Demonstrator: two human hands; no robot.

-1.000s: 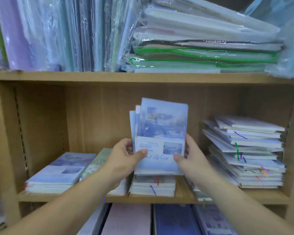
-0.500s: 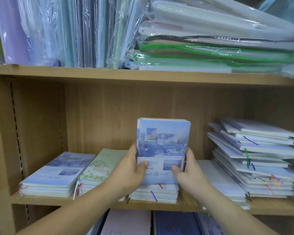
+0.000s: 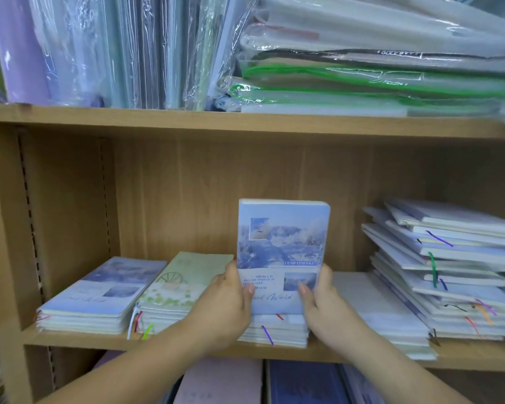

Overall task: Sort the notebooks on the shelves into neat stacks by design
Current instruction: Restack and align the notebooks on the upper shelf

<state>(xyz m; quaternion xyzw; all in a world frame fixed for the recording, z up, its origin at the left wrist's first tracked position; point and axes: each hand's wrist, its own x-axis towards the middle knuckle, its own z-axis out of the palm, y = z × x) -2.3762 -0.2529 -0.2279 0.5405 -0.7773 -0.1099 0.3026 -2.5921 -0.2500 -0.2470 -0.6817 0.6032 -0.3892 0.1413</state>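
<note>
We see blue notebooks (image 3: 282,246) held upright just over a stack (image 3: 274,330): left hand (image 3: 225,304) at 9 o'clock, right hand (image 3: 321,304) at 3, fingers curled round the edges.

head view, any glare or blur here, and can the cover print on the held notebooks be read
Head view: white glare streaks on the plastic-wrapped packs up top; head view: soft overall, the messy stack at right is smeared; head view: on the held blue notebooks "EMPTINESS" reads, the smaller print is fuzzy; head view: the upper shelf board runs slanted, not level.
</note>
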